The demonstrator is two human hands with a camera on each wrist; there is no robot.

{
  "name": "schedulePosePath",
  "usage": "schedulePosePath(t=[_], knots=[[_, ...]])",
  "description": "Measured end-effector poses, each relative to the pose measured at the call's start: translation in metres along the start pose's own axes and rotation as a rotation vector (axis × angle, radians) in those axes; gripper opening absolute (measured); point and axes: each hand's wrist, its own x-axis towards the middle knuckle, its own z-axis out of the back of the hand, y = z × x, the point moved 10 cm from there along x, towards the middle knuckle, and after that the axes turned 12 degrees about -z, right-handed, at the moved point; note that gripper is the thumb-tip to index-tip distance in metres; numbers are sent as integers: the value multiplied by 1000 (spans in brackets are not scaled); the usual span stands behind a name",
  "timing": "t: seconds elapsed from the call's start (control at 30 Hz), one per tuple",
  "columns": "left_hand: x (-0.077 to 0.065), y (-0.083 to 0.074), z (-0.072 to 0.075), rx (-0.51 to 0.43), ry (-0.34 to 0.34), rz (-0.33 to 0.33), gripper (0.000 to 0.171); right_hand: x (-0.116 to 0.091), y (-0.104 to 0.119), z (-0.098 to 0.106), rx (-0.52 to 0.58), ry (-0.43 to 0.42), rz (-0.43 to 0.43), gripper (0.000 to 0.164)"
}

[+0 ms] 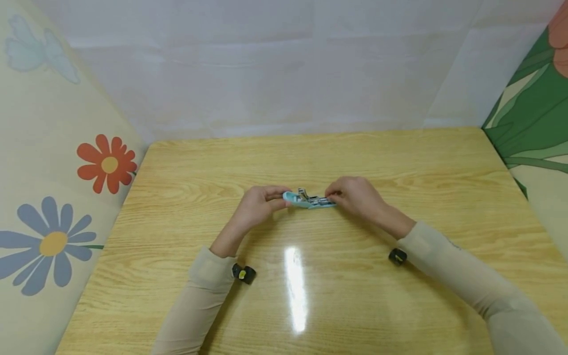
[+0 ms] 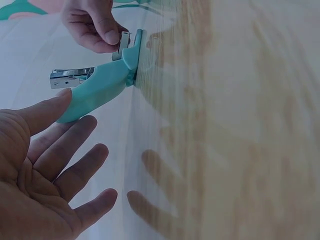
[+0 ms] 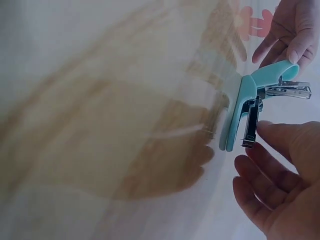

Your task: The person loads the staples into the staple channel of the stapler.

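A teal stapler (image 1: 321, 205), swung wide open, lies on the table between the two hands. My left hand (image 1: 257, 206) pinches the end of its top cover (image 2: 100, 87) between thumb and fingers, the other fingers spread apart. A metal piece (image 2: 70, 78) sticks up out of that cover. On the other side, my right hand (image 1: 358, 195) has thumb and index finger at the end of the metal staple channel (image 3: 251, 122), pinching it just above the teal base (image 3: 233, 122). Whether staples lie in the channel is hidden.
The wood-grain table (image 1: 177, 167) is glossy and reflects the hands. A white sheet (image 1: 284, 74) hangs behind it. Panels with painted flowers (image 1: 54, 244) and leaves (image 1: 541, 98) stand at left and right. Each sleeve cuff carries a small black wrist camera (image 1: 244, 274).
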Motion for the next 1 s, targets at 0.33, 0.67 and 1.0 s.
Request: schedulePosePath(t=[0.33, 0.67, 1.0], knots=[[0, 0, 1, 2, -1, -4, 36, 4, 13, 0, -109, 57, 90, 9], [2, 1, 1, 14, -4, -16, 35, 3, 21, -4, -195, 114, 188, 10], [2, 3, 1, 38, -7, -4, 35, 3, 18, -4, -134, 102, 176, 9]])
